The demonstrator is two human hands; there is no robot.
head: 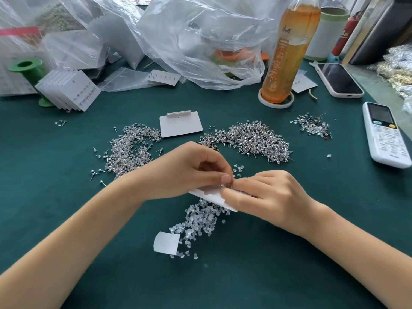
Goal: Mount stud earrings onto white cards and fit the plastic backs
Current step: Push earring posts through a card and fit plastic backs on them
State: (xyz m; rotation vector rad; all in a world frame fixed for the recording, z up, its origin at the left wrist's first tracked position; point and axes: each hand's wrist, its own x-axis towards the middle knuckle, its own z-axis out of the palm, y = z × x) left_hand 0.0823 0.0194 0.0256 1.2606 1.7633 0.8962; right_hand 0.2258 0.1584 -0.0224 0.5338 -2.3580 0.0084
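Plainly mid-job: left hand (pixel 189 168) fingers (pixel 225 178) pinch something tiny at the white card (pixel 211 195), which the right hand (pixel 265 192) grips above the plastic backs (pixel 200 221). Beyond the card, stud heaps (pixel 249 137) remain; filled cards (pixel 69 90) lie stacked far left.

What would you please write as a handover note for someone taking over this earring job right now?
Left hand pinches something small at the top edge of the white card; too small to tell stud or back. Right hand grips the card. Stud piles lie left and right, clear plastic backs under the hands. A blank card waits ahead; a stack of filled cards stands far left. Left: finish this card, then the blank one.
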